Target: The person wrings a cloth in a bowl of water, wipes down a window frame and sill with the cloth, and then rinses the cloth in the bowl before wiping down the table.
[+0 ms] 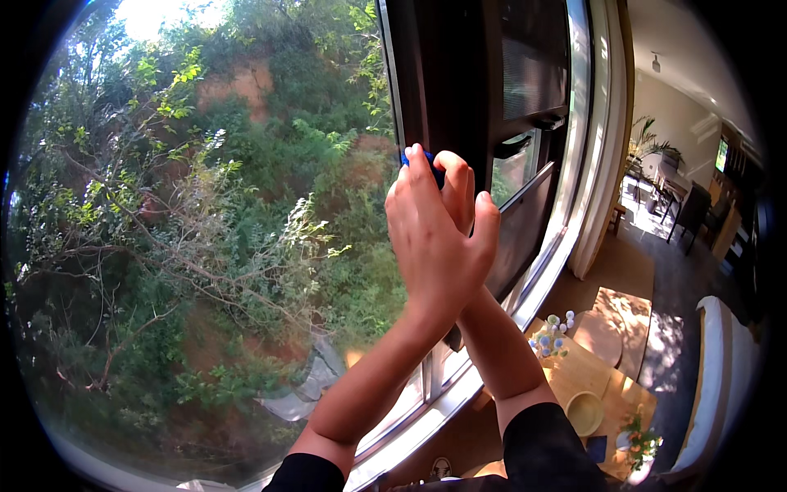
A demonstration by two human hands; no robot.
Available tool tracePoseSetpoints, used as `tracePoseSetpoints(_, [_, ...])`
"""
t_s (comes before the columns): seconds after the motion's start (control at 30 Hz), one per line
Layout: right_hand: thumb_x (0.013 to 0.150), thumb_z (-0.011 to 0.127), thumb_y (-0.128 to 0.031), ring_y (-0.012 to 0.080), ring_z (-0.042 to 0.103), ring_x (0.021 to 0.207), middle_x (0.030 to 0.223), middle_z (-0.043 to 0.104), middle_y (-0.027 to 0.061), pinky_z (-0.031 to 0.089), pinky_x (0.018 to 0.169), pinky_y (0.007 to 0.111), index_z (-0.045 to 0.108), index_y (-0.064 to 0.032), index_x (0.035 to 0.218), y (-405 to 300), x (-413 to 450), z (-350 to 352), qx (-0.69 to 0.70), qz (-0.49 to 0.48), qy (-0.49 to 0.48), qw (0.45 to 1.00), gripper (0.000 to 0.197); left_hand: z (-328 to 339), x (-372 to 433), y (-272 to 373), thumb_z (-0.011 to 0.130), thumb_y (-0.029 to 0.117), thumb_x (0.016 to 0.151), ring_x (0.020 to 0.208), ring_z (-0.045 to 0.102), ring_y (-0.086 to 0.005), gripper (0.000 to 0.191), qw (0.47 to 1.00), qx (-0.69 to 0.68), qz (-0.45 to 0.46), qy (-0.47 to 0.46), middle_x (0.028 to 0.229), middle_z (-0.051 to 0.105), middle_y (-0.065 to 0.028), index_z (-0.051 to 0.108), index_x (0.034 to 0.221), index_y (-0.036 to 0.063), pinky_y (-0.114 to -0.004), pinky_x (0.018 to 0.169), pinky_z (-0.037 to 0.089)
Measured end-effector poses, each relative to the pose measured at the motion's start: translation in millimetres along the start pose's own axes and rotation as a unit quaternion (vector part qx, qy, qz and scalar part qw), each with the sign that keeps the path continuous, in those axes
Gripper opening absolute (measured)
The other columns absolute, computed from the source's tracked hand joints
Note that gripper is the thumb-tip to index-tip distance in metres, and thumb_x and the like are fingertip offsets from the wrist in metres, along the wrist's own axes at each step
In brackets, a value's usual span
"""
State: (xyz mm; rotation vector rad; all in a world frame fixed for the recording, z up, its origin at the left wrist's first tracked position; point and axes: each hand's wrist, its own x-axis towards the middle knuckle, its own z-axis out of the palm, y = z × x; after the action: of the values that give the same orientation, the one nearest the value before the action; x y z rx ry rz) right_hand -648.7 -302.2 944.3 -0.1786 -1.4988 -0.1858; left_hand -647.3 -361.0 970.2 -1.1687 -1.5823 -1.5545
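Note:
My left hand point(433, 237) is raised against the dark window frame point(452, 80), its back towards me and thumb to the right. Bits of a blue cloth-like thing point(438, 176) show under and between its fingers. My forearms cross; the right one passes behind the left wrist. Of my right hand, the wrist point(478, 307) shows, while the rest is mostly hidden behind the left hand; which of the bent fingers belong to it cannot be told. A large glass pane point(246, 215) lies left of the hands, with trees and a slope behind it.
Right of the hands are a black window handle point(513, 147) and a pale sill point(424, 430). Below stands a wooden table point(565, 369) with a round bowl point(584, 413) and flowers point(547, 341). A curtain point(599, 160), a dark chair point(692, 206) and a sofa or bed edge point(719, 369) are farther right.

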Motion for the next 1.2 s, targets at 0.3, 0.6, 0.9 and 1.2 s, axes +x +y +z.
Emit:
tracePoseSetpoints(0.3, [0.087, 0.070, -0.017, 0.0294, 0.058, 0.092, 0.102, 0.056, 0.0118, 0.050, 0.078, 0.039, 0.065, -0.0046, 0.113, 5.5, 47.9, 25.8, 0.009, -0.011, 0.060, 0.998, 0.029, -4.2, 53.9, 18.1, 0.062, 0.029, 0.089, 0.122, 0.049, -0.0448, 0.066, 0.999, -0.025, -0.004, 0.034, 0.129, 0.055, -0.0298, 0.041, 0.140, -0.0063, -0.052, 0.107, 0.037])
tracePoseSetpoints(0.6, [0.088, 0.069, -0.017, 0.0301, 0.059, 0.089, 0.099, 0.057, 0.0126, 0.051, 0.078, 0.040, 0.067, -0.0038, 0.108, 11.4, 134.6, 59.5, 0.023, -0.014, 0.153, 0.988, 0.024, -15.1, 112.1, 36.5, 0.041, 0.044, 0.098, 0.121, 0.056, -0.0419, 0.061, 0.984, -0.170, -0.059, -0.007, 0.128, 0.054, -0.0326, 0.038, 0.138, -0.0021, -0.048, 0.103, 0.042])
tracePoseSetpoints(0.9, [0.094, 0.068, -0.008, 0.0171, 0.063, 0.093, 0.104, 0.063, 0.0079, 0.052, 0.080, 0.030, 0.069, -0.0040, 0.116, 16.4, 88.9, -58.2, 0.310, 0.159, 0.032, 0.937, 0.022, -62.3, 4.6, 18.3, 0.062, 0.028, 0.097, 0.128, 0.054, -0.0314, 0.055, 0.946, -0.311, -0.025, -0.086, 0.139, 0.052, -0.0245, 0.043, 0.142, 0.0015, -0.043, 0.104, 0.044])
tracePoseSetpoints(1.2, [0.099, 0.061, -0.033, 0.0224, 0.071, 0.098, 0.117, 0.071, 0.0091, 0.060, 0.088, 0.038, 0.063, -0.0086, 0.128, 44.7, -60.5, -110.9, 0.700, 0.593, -0.093, 0.387, 0.038, -27.5, -157.3, -30.1, 0.069, 0.020, 0.098, 0.099, 0.064, -0.0135, 0.037, 0.852, -0.348, -0.299, -0.254, 0.106, 0.067, -0.0052, 0.056, 0.128, 0.0024, -0.030, 0.089, 0.051])
